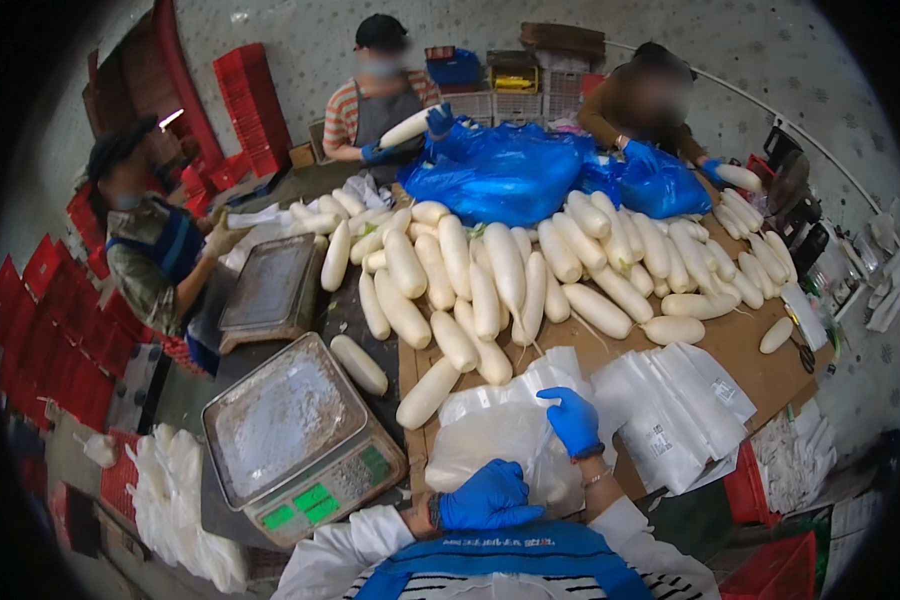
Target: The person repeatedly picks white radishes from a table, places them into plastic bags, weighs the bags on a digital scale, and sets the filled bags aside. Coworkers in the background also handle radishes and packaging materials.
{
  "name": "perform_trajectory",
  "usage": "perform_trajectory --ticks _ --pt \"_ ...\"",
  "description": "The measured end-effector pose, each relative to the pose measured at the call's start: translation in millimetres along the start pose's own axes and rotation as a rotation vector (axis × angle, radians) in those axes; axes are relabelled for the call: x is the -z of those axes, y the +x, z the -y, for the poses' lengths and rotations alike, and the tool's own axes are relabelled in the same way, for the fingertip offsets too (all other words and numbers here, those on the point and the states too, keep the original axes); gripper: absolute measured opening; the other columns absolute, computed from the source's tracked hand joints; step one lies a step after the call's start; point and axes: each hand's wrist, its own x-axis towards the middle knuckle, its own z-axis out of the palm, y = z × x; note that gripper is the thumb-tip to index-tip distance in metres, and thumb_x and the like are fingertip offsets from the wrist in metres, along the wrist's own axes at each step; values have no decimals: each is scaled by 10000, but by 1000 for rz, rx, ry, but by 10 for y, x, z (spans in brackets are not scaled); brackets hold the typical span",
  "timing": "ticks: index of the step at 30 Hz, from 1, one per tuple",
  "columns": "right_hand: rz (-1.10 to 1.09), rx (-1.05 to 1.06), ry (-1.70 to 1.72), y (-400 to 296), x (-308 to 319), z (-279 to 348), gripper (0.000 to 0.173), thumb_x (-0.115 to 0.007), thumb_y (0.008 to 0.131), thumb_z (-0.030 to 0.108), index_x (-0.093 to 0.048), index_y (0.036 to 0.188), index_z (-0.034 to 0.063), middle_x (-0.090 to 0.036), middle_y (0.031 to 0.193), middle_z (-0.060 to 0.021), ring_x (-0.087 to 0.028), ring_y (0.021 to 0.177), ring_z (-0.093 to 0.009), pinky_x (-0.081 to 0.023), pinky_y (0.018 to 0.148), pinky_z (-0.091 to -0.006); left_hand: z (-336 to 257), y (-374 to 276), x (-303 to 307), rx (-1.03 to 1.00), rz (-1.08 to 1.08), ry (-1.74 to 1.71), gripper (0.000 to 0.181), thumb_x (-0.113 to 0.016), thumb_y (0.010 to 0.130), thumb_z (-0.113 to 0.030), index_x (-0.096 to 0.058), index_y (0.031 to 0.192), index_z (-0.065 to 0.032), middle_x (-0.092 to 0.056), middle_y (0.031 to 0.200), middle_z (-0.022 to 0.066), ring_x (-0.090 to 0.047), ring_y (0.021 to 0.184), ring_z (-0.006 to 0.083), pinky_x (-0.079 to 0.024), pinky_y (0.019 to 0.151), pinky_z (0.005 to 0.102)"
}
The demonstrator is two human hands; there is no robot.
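Note:
My left hand, in a blue glove, is held close to my apron with its fingers curled, at the near edge of a clear plastic bag. My right hand, also gloved in blue, is over the bag's right side with its index finger stretched to the left. Whether either hand pinches the film is hard to see. A pale shape shows through the bag's lower left part. Just beyond lies a large heap of white radishes. One radish rests against the bag's upper left.
Left stand a weighing scale and a second scale, with a radish alongside. Printed plastic bags lie right, scissors farther off. Blue plastic sacks back the heap. Three co-workers stand around; two hold radishes. Red crates are stacked behind.

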Motion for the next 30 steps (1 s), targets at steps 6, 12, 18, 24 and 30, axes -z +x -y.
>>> perform_trajectory --ticks 6,12,18,24,30 --pt "-11 51 246 143 -4 -379 310 -499 792 109 -609 1080 143 -623 756 -104 -601 636 -218 -474 533 -295 -38 -180 11 269 -101 -60 332 -573 824 -379 -619 768 -55 -588 754 165 -547 751 323 -433 724 396" --pt "386 134 618 -400 539 1199 338 -442 856 135 -553 1149 10 -612 802 -97 -554 608 -121 -428 484 -208 -13 -104 -67 327 -532 298 594 -691 719 -382 -511 1198 -80 -554 1081 182 -550 961 324 -428 828 391" --pt "413 193 500 -1055 772 1579 291 -477 854 143 -556 1068 -36 -597 772 -98 -559 635 -153 -428 534 -210 -39 -51 -126 370 -566 257 213 -652 718 -342 -620 711 -132 -604 697 95 -562 641 328 -427 564 396" --pt "494 659 545 -971 854 1774 454 -549 804 58 -424 1212 -96 -575 906 -216 -566 799 -261 -474 685 -339 -787 -559 536 537 -785 89 271 -693 719 -300 -662 897 -99 -639 835 109 -587 769 303 -459 678 375" --pt "327 572 707 -946 139 2172 418 -460 850 102 -416 1200 -122 -587 878 -181 -542 779 -249 -423 804 -354 -1850 -2068 1241 677 -1062 309 378 -610 687 -172 -623 1042 -44 -616 962 137 -585 902 272 -442 819 369"
